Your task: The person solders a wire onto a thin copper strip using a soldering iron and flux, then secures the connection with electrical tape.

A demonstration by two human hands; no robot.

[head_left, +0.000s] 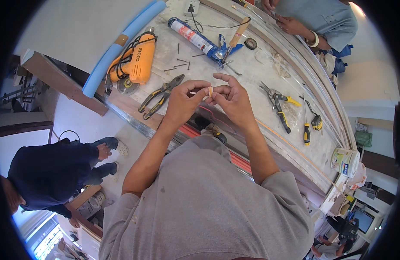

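Observation:
Over the near edge of the workbench [247, 95], my two hands meet fingertip to fingertip. A small yellow-and-white piece [210, 91] sits between them, too small to name. My left hand [185, 100] is closed, pinching it between thumb and fingers. From the other side my right hand [233, 100] closes its thumb and fingertips on the piece, its index finger raised and curved. Just left of my left hand lie combination pliers [162, 94] with black and yellow handles. Aviation snips [278, 106] rest to the right of my right hand.
An orange heat gun [143, 58], blue foam tube [107, 60], caulking gun [193, 38], tape roll [250, 43] and several screws [179, 60] lie beyond. Rightward are a screwdriver [306, 132], tape measure [316, 122] and tub [343, 161]. One person [334, 21] works opposite; another [53, 173] is left.

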